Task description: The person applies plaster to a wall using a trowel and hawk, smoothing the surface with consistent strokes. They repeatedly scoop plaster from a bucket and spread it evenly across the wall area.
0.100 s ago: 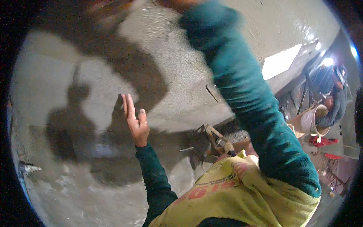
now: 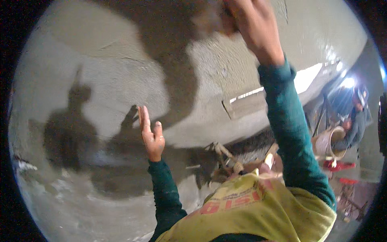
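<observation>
Plaster (image 2: pixel 217 64), grey and wet-looking, spanned the upper frame, rough near upper centre. Hands were apart: left hand (image 2: pixel 153 143), empty with fingers extended, was left of centre, contact with the surface unclear; right hand (image 2: pixel 260 34), at upper right of centre, was curled around a blurred tool (image 2: pixel 215 18). Good smoothing, by judgement, called for light even pressure and overlapping strokes.

Right grip (image 2: pixel 260 34) is further right, more of it below the top edge; green right sleeve (image 2: pixel 288 117) shifts right too, uncovering a bright strip (image 2: pixel 246 94) left of it.
</observation>
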`<state>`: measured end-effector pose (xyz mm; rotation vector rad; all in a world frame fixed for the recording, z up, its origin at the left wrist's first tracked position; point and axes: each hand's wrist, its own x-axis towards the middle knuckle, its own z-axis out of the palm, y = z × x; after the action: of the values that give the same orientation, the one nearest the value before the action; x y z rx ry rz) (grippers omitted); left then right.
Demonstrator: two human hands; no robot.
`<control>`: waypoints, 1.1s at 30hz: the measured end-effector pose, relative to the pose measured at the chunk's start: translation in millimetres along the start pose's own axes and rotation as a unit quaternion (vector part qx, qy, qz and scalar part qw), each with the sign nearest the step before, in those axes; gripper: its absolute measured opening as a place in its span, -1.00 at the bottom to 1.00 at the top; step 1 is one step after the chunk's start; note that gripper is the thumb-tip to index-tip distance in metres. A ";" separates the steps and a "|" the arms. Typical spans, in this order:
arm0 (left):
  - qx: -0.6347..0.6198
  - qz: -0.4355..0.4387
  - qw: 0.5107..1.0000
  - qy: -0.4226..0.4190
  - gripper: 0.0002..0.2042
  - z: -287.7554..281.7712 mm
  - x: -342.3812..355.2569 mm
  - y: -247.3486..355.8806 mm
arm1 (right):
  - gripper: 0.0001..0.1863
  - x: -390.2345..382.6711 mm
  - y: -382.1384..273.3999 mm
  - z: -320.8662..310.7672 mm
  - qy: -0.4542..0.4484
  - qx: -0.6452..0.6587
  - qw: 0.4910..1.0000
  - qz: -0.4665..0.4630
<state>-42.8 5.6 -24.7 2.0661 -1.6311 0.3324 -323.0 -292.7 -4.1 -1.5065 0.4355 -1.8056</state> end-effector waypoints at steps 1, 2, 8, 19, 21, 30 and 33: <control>-0.009 -0.033 0.999 0.009 -0.35 -6.2 8.1 35.4 | -0.65 4.2 10.2 -32.2 -0.057 0.008 0.997 0.057; -0.016 -0.070 0.997 -0.010 -0.34 16.9 6.9 69.0 | -0.65 6.9 34.0 -72.3 -0.113 -0.004 0.987 0.115; -0.014 -0.046 0.997 0.056 -0.28 158.4 86.2 367.8 | -0.60 96.2 108.7 -392.4 -0.202 -0.369 0.873 -0.248; -0.075 -0.099 0.988 0.089 -0.26 474.0 175.3 1011.2 | -0.65 507.8 107.3 -1068.1 -0.087 -0.407 0.896 -0.155; -0.078 -0.087 0.987 0.114 -0.20 504.1 247.3 1075.9 | -0.60 616.0 103.3 -1145.1 -0.010 -0.432 0.895 -0.112; -0.030 -0.135 0.980 0.140 0.05 609.6 346.6 1231.9 | -0.41 832.9 143.8 -1406.0 0.094 -0.329 0.939 -0.041; -0.095 -0.146 0.975 0.136 0.01 503.8 344.7 1306.5 | -0.42 931.1 -12.7 -1446.6 0.160 -0.357 0.920 -0.014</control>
<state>-1260.9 -766.0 -4.2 1.9804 -1.1353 0.3259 -1739.4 -1225.1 286.2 -1.6647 1.3576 -2.0360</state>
